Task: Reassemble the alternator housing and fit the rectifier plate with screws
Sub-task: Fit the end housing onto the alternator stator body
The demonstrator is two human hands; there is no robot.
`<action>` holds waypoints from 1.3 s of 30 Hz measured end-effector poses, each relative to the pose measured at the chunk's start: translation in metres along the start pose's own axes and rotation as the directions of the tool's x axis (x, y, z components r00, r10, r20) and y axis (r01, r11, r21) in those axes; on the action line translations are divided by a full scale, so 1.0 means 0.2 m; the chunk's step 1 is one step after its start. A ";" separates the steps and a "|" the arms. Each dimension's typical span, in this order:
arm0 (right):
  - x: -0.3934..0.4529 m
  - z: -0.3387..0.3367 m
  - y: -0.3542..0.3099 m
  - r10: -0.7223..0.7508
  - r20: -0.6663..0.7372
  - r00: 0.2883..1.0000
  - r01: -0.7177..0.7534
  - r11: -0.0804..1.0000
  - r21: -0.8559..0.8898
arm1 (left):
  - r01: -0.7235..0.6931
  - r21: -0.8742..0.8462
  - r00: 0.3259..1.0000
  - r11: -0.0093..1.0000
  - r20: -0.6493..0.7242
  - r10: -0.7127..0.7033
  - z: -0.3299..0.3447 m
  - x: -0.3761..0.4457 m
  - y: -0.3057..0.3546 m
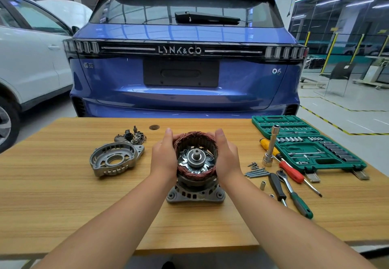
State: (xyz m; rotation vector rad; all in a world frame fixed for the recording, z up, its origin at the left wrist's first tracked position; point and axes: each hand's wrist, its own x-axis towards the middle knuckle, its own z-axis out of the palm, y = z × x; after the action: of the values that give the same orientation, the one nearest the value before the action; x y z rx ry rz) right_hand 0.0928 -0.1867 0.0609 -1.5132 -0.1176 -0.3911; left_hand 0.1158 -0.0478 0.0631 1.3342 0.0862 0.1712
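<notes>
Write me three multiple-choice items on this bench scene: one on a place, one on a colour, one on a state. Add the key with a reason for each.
1. Where does the loose housing cover lie?
A. Left of the hands
B. Inside the socket case
C. On top of the stator

2. What colour is the socket case?
A. Red
B. Green
C. Grey

3. What are the left hand and right hand doing?
A. Both resting flat on the table
B. One turning the ratchet
C. Both gripping the stator

Key:
1 A: the cover sits on the wooden table, apart from and left of the left hand.
2 B: its moulded tray is green.
3 C: the fingers of each hand curl round opposite sides of the copper-wound stator, which sits around the rotor above the lower housing; the ratchet lies untouched.
</notes>
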 end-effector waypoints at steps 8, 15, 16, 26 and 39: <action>0.01 0.01 -0.01 0.033 -0.059 0.998 -0.032 0.999 0.006 | 0.032 -0.018 0.999 0.999 0.001 -0.032 0.00 0.03 0.01; 0.01 0.01 0.04 0.122 -0.065 0.990 -0.123 0.992 -0.008 | 0.093 0.012 0.996 0.996 0.012 -0.093 -0.01 0.05 -0.04; 0.01 0.00 0.06 0.114 -0.075 0.991 -0.115 0.993 -0.010 | 0.083 0.018 0.996 0.996 0.011 -0.083 -0.01 0.05 -0.05; 0.03 -0.04 0.04 -0.027 -0.049 0.998 0.013 0.964 -0.266 | -0.088 0.166 0.996 0.982 -0.016 0.092 -0.03 0.07 -0.05; 0.03 -0.02 0.12 0.226 -0.020 0.974 -0.226 0.960 -0.167 | 0.306 0.244 0.938 0.920 0.091 -0.336 -0.07 0.11 -0.12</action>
State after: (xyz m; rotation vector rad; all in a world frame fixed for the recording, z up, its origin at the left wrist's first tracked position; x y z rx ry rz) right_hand 0.1054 -0.1923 0.0392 -1.6727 0.0913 -0.2219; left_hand 0.1365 -0.0359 0.0377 1.5349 0.2181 -0.2122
